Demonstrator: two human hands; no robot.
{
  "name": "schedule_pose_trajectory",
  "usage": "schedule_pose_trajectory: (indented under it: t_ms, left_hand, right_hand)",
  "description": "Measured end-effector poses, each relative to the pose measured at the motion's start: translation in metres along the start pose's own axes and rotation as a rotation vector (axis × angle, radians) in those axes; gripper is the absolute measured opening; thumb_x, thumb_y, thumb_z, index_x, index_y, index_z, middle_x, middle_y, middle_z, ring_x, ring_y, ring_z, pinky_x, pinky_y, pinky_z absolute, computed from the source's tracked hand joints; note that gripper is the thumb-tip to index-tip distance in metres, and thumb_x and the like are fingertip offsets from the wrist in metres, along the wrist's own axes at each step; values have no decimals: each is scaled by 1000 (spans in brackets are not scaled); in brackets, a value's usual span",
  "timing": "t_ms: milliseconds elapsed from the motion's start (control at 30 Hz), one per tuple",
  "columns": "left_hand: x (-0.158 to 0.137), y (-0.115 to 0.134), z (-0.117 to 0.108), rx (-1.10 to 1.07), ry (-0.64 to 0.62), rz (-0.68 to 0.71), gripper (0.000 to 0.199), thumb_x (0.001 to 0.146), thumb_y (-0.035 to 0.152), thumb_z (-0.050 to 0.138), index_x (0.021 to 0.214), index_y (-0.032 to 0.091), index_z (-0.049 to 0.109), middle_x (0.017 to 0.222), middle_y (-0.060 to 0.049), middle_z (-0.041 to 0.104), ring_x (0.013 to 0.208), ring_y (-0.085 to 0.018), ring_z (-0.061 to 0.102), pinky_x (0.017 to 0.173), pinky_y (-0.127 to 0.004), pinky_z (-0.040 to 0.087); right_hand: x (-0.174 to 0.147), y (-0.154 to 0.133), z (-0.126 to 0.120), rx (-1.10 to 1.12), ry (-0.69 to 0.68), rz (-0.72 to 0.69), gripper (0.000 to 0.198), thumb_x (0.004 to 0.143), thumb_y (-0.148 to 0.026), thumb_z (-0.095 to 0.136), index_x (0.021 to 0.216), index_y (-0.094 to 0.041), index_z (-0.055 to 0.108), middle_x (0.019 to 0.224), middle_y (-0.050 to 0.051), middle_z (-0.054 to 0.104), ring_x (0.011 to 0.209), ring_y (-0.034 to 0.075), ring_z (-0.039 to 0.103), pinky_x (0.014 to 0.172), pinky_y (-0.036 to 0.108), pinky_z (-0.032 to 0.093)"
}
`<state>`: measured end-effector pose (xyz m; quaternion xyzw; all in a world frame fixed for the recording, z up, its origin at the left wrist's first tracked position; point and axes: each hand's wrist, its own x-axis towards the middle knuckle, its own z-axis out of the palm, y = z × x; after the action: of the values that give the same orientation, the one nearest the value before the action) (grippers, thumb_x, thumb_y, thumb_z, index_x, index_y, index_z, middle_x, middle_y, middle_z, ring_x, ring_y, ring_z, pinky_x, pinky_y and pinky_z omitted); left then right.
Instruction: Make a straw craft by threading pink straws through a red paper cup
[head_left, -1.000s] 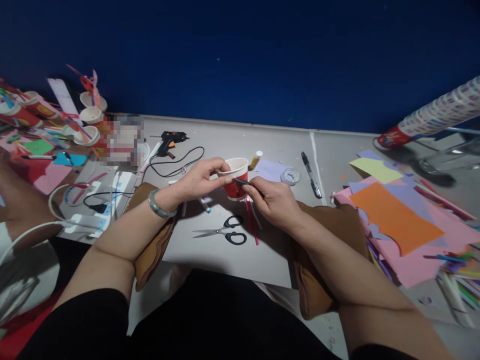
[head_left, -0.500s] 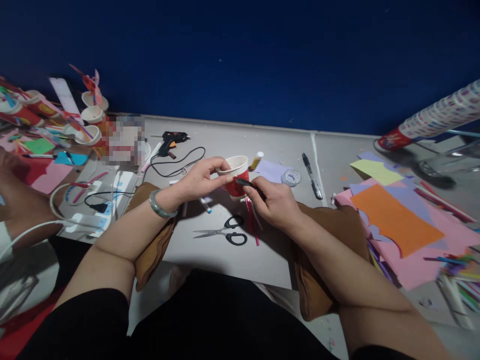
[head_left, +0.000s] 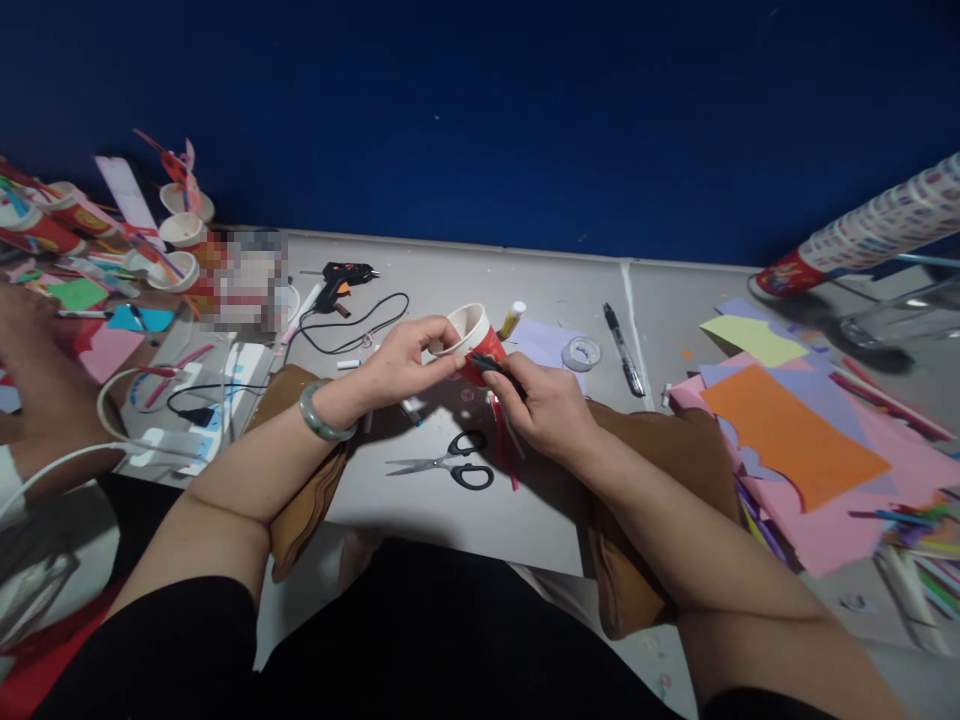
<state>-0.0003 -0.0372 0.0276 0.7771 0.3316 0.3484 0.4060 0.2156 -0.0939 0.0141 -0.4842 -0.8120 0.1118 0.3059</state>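
Observation:
My left hand [head_left: 409, 365] grips a red and white paper cup [head_left: 474, 322], its fingers over the rim and its thumb along the side. The cup is tilted, with its mouth leaning to the left. In my right hand [head_left: 551, 405], closed fingers hold a slim black tool [head_left: 499, 372] against the cup's red wall; its exact kind is hard to make out. Below the cup, black-handled scissors [head_left: 442, 464] lie on the table. Red strips [head_left: 504, 445] lie beside my right hand, partly in shadow.
A glue gun [head_left: 345, 285] with its cord, a glue stick [head_left: 512, 320], a tape roll [head_left: 581, 353] and a black pen [head_left: 622, 350] lie behind my hands. Coloured paper [head_left: 795, 435] and stacked cups [head_left: 862, 235] are at right. Another person's arm [head_left: 37, 370] and a power strip [head_left: 225, 410] are at left.
The cup has tipped further, its mouth turning more to the left, and the black tool stays against its wall. My hands have barely moved. The other person's arm at left has shifted slightly.

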Motion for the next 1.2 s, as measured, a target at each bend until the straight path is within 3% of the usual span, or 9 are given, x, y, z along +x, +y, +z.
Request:
schedule_pose_trajectory:
  t_ms: [233, 500, 767, 933, 1200]
  left_hand:
    - [0, 3, 0, 36, -2, -8, 25, 87, 38, 64, 77, 16, 57, 72, 0, 58, 66, -10, 49, 64, -24, 41]
    - [0, 3, -1, -55, -27, -86, 32, 86, 44, 67, 77, 15, 58, 71, 0, 57, 66, -10, 48, 63, -24, 40]
    - [0, 4, -2, -79, -24, -91, 29, 87, 42, 66, 77, 14, 61, 72, 0, 60, 67, -10, 50, 64, -24, 41]
    - [1, 5, -6, -25, -34, -118, 27, 87, 41, 63, 79, 15, 62, 75, -1, 63, 68, -10, 52, 65, -24, 42]
    - [1, 7, -6, 34, -46, -105, 23, 85, 36, 64, 76, 15, 63, 71, -1, 63, 66, -10, 52, 62, -24, 42]
  right_hand:
    - [0, -1, -1, 11, -31, 5, 45, 106, -49, 36, 108, -17, 67, 66, 4, 69, 58, 17, 62, 57, 27, 37]
    - [1, 1, 0, 69, -7, -14, 35, 105, -40, 42, 102, -17, 68, 68, 3, 69, 57, 15, 61, 57, 25, 37]
    - [1, 2, -3, 103, -7, -5, 36, 106, -42, 41, 96, -18, 67, 70, 2, 70, 57, 14, 60, 59, 25, 40]
    - [1, 7, -3, -213, 145, -121, 41, 105, -45, 42, 87, -17, 65, 68, 4, 69, 58, 15, 59, 56, 28, 33]
    - [0, 7, 0, -471, 116, -123, 47, 107, -47, 38, 83, -17, 64, 68, 5, 69, 54, 13, 54, 55, 31, 25]
